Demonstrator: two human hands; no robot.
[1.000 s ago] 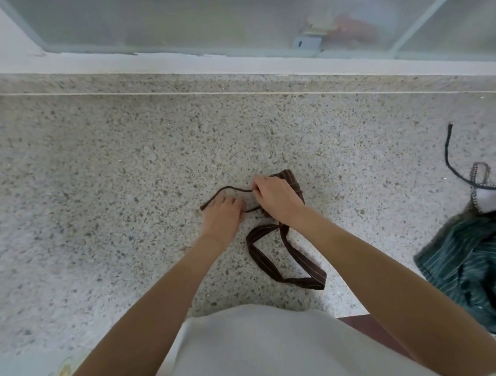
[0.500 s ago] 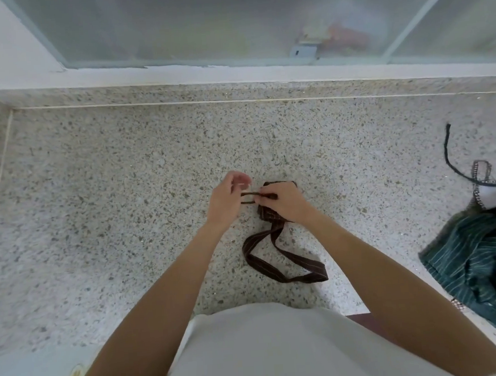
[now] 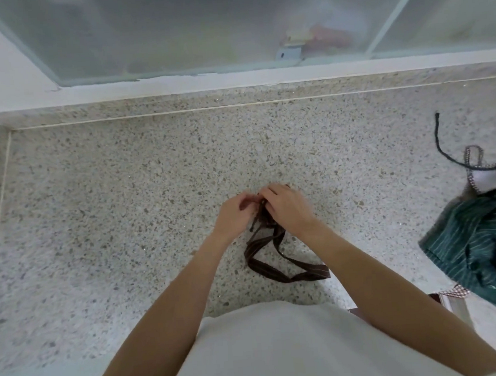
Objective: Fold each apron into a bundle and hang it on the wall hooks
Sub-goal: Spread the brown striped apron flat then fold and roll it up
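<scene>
Working the thin tie with both the left hand point(image 3: 236, 210) and right hand point(image 3: 286, 207) pinching it over the brown apron bundle point(image 3: 265, 224) on the speckled counter point(image 3: 124, 196), she risks slack unrolling it, since the neck loop point(image 3: 287, 265) trails loose.

No text, label, brand, number or sign can be read anywhere in the view.
</scene>
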